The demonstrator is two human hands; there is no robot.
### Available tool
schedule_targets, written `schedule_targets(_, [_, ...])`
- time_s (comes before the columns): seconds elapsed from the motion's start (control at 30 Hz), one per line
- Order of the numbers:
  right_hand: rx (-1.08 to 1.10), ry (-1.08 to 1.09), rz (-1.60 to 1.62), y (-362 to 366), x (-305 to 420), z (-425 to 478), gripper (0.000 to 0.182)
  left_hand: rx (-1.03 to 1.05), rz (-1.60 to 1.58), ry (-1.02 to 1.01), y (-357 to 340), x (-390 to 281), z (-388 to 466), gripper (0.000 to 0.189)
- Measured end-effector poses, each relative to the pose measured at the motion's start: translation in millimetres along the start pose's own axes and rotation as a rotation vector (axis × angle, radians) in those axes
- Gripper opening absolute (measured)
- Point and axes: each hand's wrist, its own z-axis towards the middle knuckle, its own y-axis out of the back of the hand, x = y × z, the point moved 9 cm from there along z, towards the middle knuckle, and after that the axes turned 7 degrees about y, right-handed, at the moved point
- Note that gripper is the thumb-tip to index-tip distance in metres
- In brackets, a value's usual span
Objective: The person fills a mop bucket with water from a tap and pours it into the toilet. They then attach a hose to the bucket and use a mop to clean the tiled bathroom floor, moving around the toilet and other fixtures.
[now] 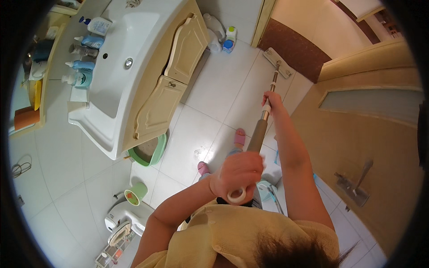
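A flat mop slants away from my body. Its pale mop head (268,53) lies on the white tiles near the dark threshold (285,40). My left hand (236,174) wraps the top of the grey grip (257,135), just beside a white hanging ring (237,196) at its end. Farther down, my right hand (273,102) grasps the metal pole (274,77), close to a white collar. Both arms reach forward, the right one stretched nearly straight.
At left stands a white washbasin (110,80) on a cream cabinet (157,110), with bottles along its back. Jugs (214,26) sit beyond the cabinet. A green basin (164,147), a green bin (139,192) and a toilet (130,214) are nearer. A door (352,140) stands at right.
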Motion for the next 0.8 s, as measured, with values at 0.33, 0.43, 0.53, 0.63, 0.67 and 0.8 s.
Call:
schedule_targets(0.33, [0.095,-0.272,-0.093,-97,-52,-62,0.010,0.107,0.140,0.155,50,-88,48,0.008])
schedule_targets(0.43, [0.132,-0.325,-0.163,-138,-71,-90,0.011,-0.049,0.211,0.125,64,-120,48,0.009])
schedule_targets(0.53, [0.275,-0.329,-0.232,-177,-95,-106,0.013,-0.097,0.207,0.093,62,-132,40,0.026])
schedule_targets(0.63, [0.475,-0.470,-0.169,-210,-122,-150,0.013,-0.193,0.291,0.132,55,-148,34,0.035])
schedule_targets(0.67, [0.447,-0.561,-0.026,-216,-127,-161,0.009,-0.277,0.335,0.151,59,-152,34,0.034])
schedule_targets(0.8, [0.488,-0.531,0.330,-218,-115,-156,0.006,-0.556,0.451,0.095,82,-160,21,0.029])
